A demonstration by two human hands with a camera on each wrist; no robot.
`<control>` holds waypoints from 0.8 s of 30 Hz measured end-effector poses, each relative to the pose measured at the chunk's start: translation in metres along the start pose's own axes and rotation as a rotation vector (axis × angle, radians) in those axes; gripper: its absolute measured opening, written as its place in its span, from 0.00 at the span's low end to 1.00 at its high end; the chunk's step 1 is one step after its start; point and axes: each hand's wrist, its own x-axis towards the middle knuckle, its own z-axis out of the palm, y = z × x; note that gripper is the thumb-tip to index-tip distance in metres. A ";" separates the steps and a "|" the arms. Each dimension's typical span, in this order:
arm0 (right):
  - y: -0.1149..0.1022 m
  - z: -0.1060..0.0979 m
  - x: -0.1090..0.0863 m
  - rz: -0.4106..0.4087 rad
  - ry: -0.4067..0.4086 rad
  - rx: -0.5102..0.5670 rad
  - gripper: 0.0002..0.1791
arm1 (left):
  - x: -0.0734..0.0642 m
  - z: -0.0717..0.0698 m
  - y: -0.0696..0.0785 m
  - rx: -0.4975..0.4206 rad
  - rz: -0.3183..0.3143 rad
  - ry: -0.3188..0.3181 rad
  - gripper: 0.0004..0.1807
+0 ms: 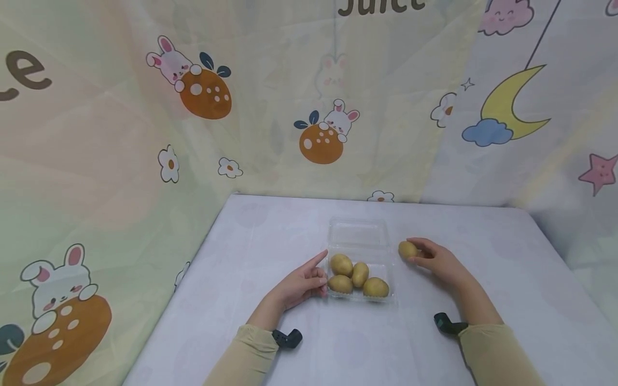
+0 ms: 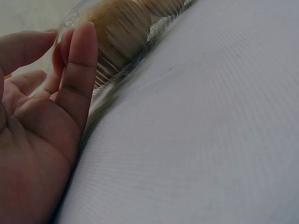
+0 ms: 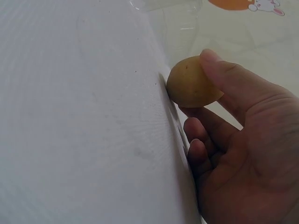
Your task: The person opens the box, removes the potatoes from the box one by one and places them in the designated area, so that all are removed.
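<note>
My right hand (image 1: 441, 261) pinches a small yellow-brown potato (image 1: 407, 250) between thumb and fingers, low over the table to the right of a clear plastic clamshell box (image 1: 358, 298). In the right wrist view the thumb lies over this potato (image 3: 190, 84), with the other fingers below it. Several more potatoes (image 1: 375, 287) lie in the box's front half, whose lid (image 1: 358, 234) is folded back behind. At the box's left side is my left hand (image 1: 301, 284), index finger stretched along it. Seen from the left wrist, the fingertips (image 2: 85, 39) rest against the ribbed wall.
A white cloth covers the table (image 1: 241, 236). Behind it and at both sides hangs a printed curtain (image 1: 270, 107) with rabbits, fruit and a moon. A dark wrist device (image 1: 288, 339) sits at the left sleeve, another device (image 1: 449, 324) at the right sleeve.
</note>
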 end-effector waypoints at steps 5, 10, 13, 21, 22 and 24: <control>-0.001 0.000 -0.003 -0.001 -0.004 0.008 0.40 | -0.001 0.001 0.000 -0.001 0.003 -0.001 0.44; 0.001 -0.001 -0.004 -0.011 -0.007 0.005 0.39 | -0.001 0.001 0.000 -0.004 0.002 0.002 0.44; 0.002 0.000 -0.004 -0.025 -0.014 -0.008 0.38 | -0.001 0.001 0.000 -0.007 0.001 0.001 0.44; 0.000 0.003 -0.003 -0.007 -0.041 -0.041 0.36 | -0.002 0.001 0.000 0.002 0.006 0.002 0.44; 0.000 0.003 -0.004 -0.009 -0.043 -0.046 0.36 | -0.002 0.001 0.000 0.002 0.008 0.003 0.44; -0.002 0.003 -0.004 -0.017 -0.047 -0.058 0.35 | -0.001 0.001 -0.001 0.000 0.010 0.001 0.44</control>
